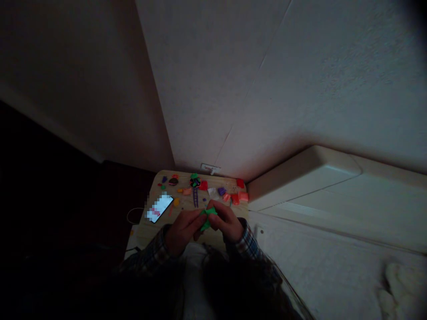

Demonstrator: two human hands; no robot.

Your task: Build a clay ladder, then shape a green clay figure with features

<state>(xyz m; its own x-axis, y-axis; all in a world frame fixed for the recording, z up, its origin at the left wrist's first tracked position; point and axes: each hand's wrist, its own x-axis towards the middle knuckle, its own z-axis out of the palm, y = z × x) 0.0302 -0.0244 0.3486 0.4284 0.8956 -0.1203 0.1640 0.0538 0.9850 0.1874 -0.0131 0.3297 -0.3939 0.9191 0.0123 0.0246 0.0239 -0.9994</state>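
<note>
Both hands meet over the near part of a small wooden table (148, 235). Between them is a bright green, crumpled piece (208, 218), soft-looking, perhaps modelling clay or its packet; the dim light does not settle which. My left hand (182, 227) pinches it from the left, fingers closed. Thumb and fingers of my right hand (229, 222) grip its right side. Just beyond the hands lie a purple ladder-like strip (195, 198), a yellow lump (176, 202) and a dark clump with green on top (195, 181).
A lit phone (160, 207) lies at the table's left, near a white cable (131, 211). Red packets (235, 199) and a purple piece (222, 191) sit on the right side. The wall (213, 111) borders the far edge; a pale bed frame (300, 178) stands at right.
</note>
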